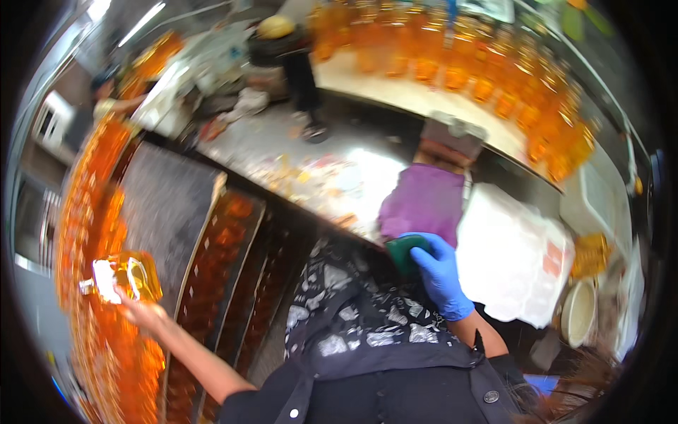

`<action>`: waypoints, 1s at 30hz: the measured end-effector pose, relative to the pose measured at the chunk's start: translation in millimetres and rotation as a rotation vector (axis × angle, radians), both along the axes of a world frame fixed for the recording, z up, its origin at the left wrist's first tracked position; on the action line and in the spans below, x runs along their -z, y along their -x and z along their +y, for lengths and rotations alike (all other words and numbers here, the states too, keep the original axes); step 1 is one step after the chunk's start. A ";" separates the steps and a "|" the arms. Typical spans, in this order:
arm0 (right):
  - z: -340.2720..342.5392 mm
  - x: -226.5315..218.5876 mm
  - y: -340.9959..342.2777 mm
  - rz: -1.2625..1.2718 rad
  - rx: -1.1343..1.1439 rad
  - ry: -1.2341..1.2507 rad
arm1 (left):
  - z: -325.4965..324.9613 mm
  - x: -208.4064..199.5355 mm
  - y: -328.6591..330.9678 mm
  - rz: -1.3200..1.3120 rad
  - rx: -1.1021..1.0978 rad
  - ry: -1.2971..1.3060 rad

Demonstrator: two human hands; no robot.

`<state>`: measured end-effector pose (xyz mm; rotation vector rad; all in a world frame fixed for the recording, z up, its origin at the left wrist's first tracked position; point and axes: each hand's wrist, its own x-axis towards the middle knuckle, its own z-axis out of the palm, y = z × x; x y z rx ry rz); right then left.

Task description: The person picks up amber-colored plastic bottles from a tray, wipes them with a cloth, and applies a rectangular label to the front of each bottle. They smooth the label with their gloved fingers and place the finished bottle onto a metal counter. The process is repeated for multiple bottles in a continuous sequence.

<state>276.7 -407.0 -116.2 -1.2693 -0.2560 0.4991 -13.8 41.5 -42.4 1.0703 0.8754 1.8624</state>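
Spanning mid-frame, the grey bench (258, 145) runs diagonally, strewn with scraps (304, 182). Left of frame: packed bottles (134, 371), close-set, presumably to save room. Upper right: bottle row (426, 62) along a pale ledge (397, 87). Right of centre: white sheet (501, 247), purple cloth (424, 201) alongside, both likely placed for easy reach. Lower left: bare left hand (146, 316) at a tilted amber bottle (133, 274), neck leftward; cannot tell through blur whether fingers close round it. Centre: gloved right hand (441, 275) clamped on green pad (404, 256), pinched under the thumb, probably for firm hold.
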 end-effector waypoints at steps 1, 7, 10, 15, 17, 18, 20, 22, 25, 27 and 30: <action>-0.7 -3.2 -1.7 0.086 -0.003 -0.115 | -28.3 -10.0 -25.9 0.054 0.262 -0.126; -32.0 10.4 -2.1 0.453 0.110 -0.421 | -137.4 -5.8 -236.7 0.069 1.389 0.089; -53.6 16.9 6.3 0.492 0.324 -0.359 | -197.7 20.5 -332.3 0.248 1.805 0.179; -107.5 4.1 43.2 0.463 0.594 -0.182 | -258.5 62.2 -420.8 0.451 2.075 0.366; -124.7 2.9 58.3 0.366 0.769 -0.086 | -270.9 79.8 -441.4 0.483 2.137 0.414; -131.7 -0.9 63.1 0.316 0.856 -0.033 | -273.7 86.5 -448.2 0.494 2.154 0.435; -149.9 -1.5 71.6 0.231 0.970 0.135 | -280.0 93.0 -452.2 0.500 2.163 0.460; -166.9 -2.2 67.3 0.061 1.025 0.530 | -279.8 93.7 -451.7 0.497 2.156 0.468; -212.1 29.2 45.6 -0.245 1.110 0.888 | -282.3 90.8 -448.3 0.514 2.137 0.446; -247.7 48.2 20.2 -0.411 1.005 1.265 | -282.2 90.8 -448.4 0.523 2.112 0.441; -268.0 57.6 -22.2 -0.181 0.945 1.653 | -282.4 91.5 -447.0 0.535 2.086 0.439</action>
